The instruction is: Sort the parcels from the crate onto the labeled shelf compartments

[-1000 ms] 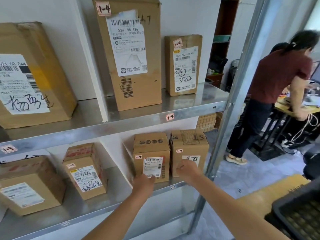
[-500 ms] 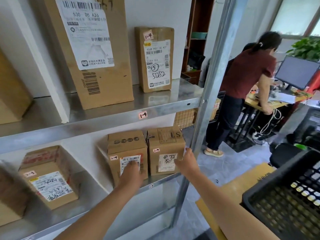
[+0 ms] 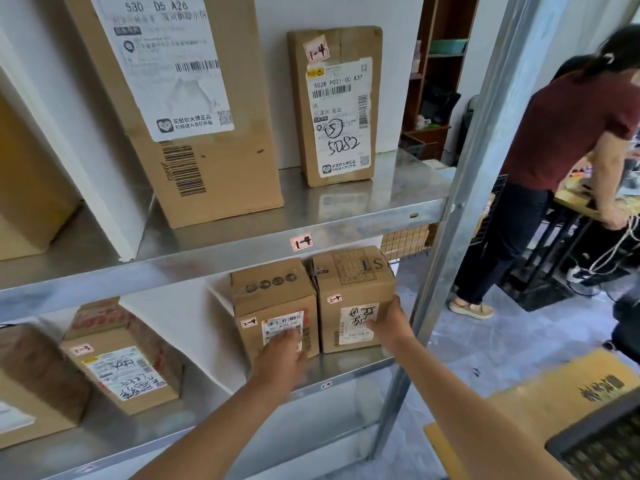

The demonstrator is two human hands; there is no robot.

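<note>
Parcel with printed label (image 3: 273, 306) and parcel with handwritten label (image 3: 353, 299): head view, both upright, touching side by side in lower shelf (image 3: 346, 379) compartment, each bearing 2-4 sticker (image 3: 248, 323). Left hand (image 3: 282, 355) flat on first front, right hand (image 3: 389, 323) flat on second, thumb at right edge; neither grips. Step, I judge: squaring pair, placement almost done. Next: lift hands off, reach crate (image 3: 602, 448) at lower right for new parcel.

**A:** so where's everything sitting?

**B:** lower shelf (image 3: 346, 368), right end: left parcel (image 3: 273, 299) touching right parcel (image 3: 356, 289). Upper shelf (image 3: 398, 188) above: tall box (image 3: 214, 174) left, smaller box (image 3: 336, 109) right. Crate (image 3: 602, 448) is off right, outside the rack.
</note>
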